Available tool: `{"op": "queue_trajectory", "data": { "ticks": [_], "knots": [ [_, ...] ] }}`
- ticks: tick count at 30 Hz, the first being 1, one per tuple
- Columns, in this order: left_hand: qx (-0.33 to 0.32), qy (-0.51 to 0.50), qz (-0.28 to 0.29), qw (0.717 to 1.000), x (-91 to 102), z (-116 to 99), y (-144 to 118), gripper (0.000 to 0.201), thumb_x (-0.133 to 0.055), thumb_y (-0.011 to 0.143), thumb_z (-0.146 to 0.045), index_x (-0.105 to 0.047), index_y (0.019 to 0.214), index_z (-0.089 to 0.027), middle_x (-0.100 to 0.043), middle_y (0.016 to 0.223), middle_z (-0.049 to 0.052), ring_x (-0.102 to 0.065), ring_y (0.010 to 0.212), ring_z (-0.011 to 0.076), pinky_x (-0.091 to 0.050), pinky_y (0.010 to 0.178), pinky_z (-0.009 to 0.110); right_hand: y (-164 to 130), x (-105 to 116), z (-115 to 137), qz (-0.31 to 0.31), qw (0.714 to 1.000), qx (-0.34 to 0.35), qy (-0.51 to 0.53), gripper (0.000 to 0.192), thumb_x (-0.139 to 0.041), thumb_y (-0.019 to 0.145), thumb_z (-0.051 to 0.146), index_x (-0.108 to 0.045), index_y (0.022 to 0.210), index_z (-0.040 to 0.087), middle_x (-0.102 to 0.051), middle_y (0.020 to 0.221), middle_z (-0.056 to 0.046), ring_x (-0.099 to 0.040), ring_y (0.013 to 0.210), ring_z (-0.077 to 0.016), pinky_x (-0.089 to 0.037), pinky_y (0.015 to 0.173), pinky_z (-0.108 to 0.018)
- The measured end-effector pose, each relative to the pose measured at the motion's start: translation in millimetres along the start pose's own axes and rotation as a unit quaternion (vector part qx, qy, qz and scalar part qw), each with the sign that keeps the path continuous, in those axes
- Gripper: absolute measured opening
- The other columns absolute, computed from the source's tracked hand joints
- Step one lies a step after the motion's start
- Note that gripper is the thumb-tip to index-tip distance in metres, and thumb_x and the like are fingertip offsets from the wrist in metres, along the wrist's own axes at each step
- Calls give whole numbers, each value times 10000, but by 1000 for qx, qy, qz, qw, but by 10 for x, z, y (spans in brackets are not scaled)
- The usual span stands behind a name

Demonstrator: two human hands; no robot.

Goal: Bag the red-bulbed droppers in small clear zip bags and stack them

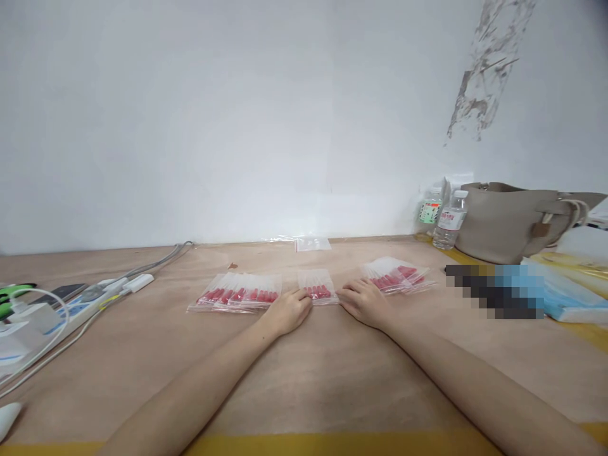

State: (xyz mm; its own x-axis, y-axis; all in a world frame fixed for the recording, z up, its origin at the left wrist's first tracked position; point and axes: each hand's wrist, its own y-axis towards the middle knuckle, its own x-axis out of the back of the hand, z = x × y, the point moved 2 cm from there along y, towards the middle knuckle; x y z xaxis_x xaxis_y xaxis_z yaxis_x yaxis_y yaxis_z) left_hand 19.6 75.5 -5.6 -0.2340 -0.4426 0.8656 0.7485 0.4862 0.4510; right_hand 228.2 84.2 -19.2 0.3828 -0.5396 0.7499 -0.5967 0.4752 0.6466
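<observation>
Your left hand point(286, 311) is down on the counter point(304, 380), fingers curled, its grip pinched lightly on the near-left corner of a small clear bag of red-tipped pieces point(318, 289). Your right hand point(363, 303) lies just across from it, fingers loosely bent and resting at that same bag's right edge; whether this grip actually has hold of the plastic or only touches it, I cannot tell. So the bag lies flat on the counter, right between your two grips. Just beyond and outward of your left grip there is a row of matching bags point(237, 294), overlapping one another. Past your right grip, a little further out, is a fanned pile of more bags point(399, 275). Straight ahead of both grips, against the wall, lies an empty clear bag point(312, 243). Well off beyond your left grip, a power strip with cables point(71, 310). Well beyond your right grip, two water bottles point(449, 221) stand beside a beige handbag point(508, 221).
</observation>
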Motion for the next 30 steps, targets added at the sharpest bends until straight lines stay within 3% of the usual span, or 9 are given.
{"op": "queue_trajectory", "data": {
  "ticks": [8, 14, 23, 30],
  "knots": [
    [41, -24, -23, 999, -26, -46, -34, 168, -435, 866, -218, -592, 842, -165, -582, 828, 43, -561, 782, 165, -448, 717, 274, 44, -15, 84, 4, 998, 18, -59, 230, -415, 843, 200, -616, 732, 188, -601, 673, -25, -500, 708, -135, -277, 745, -303],
    [45, -18, -31, 998, -34, -97, 78, 149, -477, 846, -248, -574, 928, -170, -580, 879, 59, -546, 821, 189, -442, 729, 302, 67, 7, 99, 18, 999, -7, -47, 192, -396, 841, 188, -563, 753, 155, -601, 737, -46, -501, 740, -151, -269, 761, -310],
    [28, -13, -46, 998, -160, -124, 195, 189, -432, 855, -181, -600, 772, -165, -588, 774, 43, -547, 739, 168, -448, 677, 279, 48, 13, 75, 18, 999, 1, -38, 150, -447, 828, 255, -566, 773, 179, -601, 763, -38, -499, 774, -158, -261, 773, -316],
    [1, -23, -62, 998, -194, -172, 264, 147, -449, 844, -164, -572, 924, -166, -594, 904, 44, -542, 845, 158, -447, 753, 267, 76, -10, 96, 22, 998, 23, -52, 209, -397, 849, 216, -577, 756, 166, -596, 745, -45, -481, 760, -153, -255, 776, -328]
  ]
}}
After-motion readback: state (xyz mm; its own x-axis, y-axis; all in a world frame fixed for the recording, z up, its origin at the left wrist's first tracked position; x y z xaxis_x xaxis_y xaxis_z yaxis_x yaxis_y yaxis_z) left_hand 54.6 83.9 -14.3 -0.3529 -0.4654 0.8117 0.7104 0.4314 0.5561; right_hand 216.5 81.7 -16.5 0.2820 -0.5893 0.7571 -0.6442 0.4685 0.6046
